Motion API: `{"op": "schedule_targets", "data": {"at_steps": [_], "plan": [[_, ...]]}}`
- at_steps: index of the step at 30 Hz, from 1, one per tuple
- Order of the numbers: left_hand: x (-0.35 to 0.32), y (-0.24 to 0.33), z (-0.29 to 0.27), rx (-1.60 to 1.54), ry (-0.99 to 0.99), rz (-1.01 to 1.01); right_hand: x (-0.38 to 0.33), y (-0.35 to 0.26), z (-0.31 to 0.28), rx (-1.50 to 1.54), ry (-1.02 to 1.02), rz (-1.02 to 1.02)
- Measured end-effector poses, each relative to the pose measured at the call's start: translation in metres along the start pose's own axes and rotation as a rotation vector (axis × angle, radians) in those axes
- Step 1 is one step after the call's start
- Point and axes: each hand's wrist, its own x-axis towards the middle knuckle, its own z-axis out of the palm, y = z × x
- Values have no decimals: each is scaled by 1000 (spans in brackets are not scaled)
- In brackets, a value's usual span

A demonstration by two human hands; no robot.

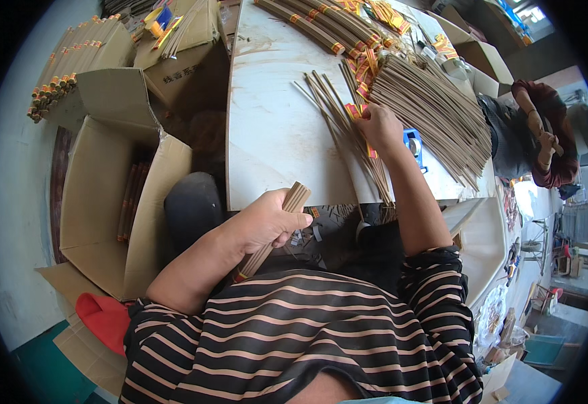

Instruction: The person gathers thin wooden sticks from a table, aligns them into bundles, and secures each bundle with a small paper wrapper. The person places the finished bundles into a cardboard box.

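My left hand [270, 222] is wrapped round a bundle of brown incense sticks [297, 193] just off the table's near edge. The bundle tilts, and its lower end near my shirt shows a red-and-yellow band [240, 277]. Over the table, my right hand [379, 126] has its fingers pinched on a red-and-yellow paper label [354, 110]. Loose incense sticks [331, 111] lie just left of that hand and run under it. To its right stands a blue tape dispenser [414, 149], partly behind my forearm, beside a large fanned pile of incense sticks [435, 114].
Banded bundles [307, 23] lie at the far side of the white table [260, 135]. On the left, an open cardboard box [95, 182] holds several bundles, with more stacked bundles [72, 60] behind it. Another person [543, 135] sits at the right.
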Motion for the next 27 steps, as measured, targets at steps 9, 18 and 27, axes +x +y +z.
{"op": "schedule_targets", "data": {"at_steps": [9, 18, 27], "plan": [[-4, -1, -2, -17, -8, 18, 2, 3, 5, 51, 129, -80], [-13, -4, 11, 31, -28, 40, -9, 11, -25, 426, 213, -112], [-28, 1, 27, 152, 16, 113, -29, 14, -59, 512, 376, -206]]}}
